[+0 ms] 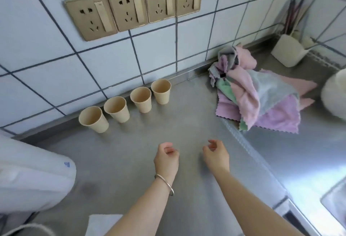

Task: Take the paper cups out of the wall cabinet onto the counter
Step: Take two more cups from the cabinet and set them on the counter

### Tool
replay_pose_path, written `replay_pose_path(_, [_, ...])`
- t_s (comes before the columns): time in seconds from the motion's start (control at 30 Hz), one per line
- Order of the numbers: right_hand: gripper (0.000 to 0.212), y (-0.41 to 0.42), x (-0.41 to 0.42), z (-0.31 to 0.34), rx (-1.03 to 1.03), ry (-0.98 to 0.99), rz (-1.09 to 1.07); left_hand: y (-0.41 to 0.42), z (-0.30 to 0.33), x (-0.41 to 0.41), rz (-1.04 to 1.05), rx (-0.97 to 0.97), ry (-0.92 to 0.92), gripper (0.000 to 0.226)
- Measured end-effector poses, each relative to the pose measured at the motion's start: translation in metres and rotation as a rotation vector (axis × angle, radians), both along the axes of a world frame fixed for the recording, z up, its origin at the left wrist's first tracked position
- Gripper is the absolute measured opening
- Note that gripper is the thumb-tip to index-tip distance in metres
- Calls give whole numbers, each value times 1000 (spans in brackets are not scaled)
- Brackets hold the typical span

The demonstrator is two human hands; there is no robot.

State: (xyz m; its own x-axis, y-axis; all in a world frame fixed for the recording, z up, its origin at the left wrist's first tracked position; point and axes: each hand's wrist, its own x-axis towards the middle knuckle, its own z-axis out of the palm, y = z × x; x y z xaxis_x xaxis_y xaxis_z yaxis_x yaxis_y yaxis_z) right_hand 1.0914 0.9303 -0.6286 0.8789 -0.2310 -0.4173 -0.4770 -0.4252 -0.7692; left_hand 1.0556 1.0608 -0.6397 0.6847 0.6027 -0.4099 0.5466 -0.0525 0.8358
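Note:
Several tan paper cups stand upright in a row on the steel counter (131,151) along the tiled wall, from the leftmost cup (93,118) to the rightmost cup (161,91). My left hand (166,158), with a metal bangle on the wrist, hovers over the counter in front of the cups, fingers loosely curled and holding nothing. My right hand (216,155) hovers beside it, also empty with fingers apart. The wall cabinet is out of view.
A pile of pink, purple, grey and green cloths (262,95) lies to the right. A white utensil holder (289,51) stands in the far right corner, a white rounded object (335,95) at the right edge. A white appliance (31,175) sits left. Wall sockets (134,7) above.

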Motion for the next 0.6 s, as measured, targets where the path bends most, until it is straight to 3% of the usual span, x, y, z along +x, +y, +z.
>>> replay_pose_path(0.2, [30,-84,-113,17,38,49,-304,-81,13,-62,-392,-41,6,14])
replay_pose_path(0.37, [23,-169,-219,37,95,-28,-595,-184,36,-120,-804,-64,-27,11])
replay_pose_path(0.6, [30,-284,-403,60,114,-115,-1015,-341,66,-258,-1383,-69,-17,10])
